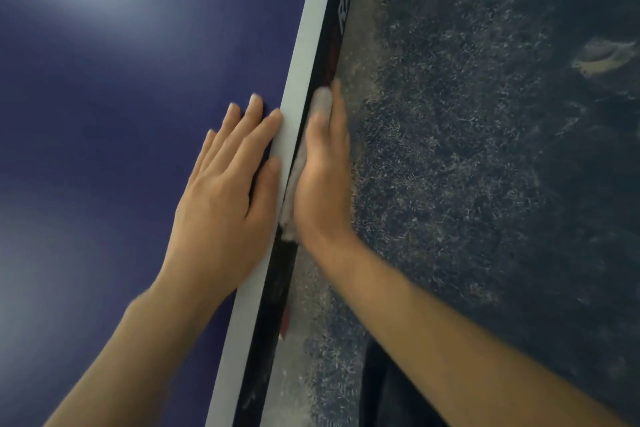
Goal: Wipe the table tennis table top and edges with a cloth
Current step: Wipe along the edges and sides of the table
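The blue table tennis table top [104, 114] fills the left half, with a white border line [304, 55] along its side and a black side edge [332, 21] with white lettering. My left hand [228, 191] lies flat on the top, fingers straight, fingertips reaching the white line. My right hand [322, 170] presses a pale grey cloth [320, 102] against the black side edge, fingers stretched along it. The cloth shows above my fingertips and below my palm; the rest is hidden under the hand.
To the right, below the table's edge, lies a dark speckled floor [485, 149] with pale dusty patches and a light scrap [602, 55]. A dark trouser leg [391, 388] shows at the bottom, next to the table.
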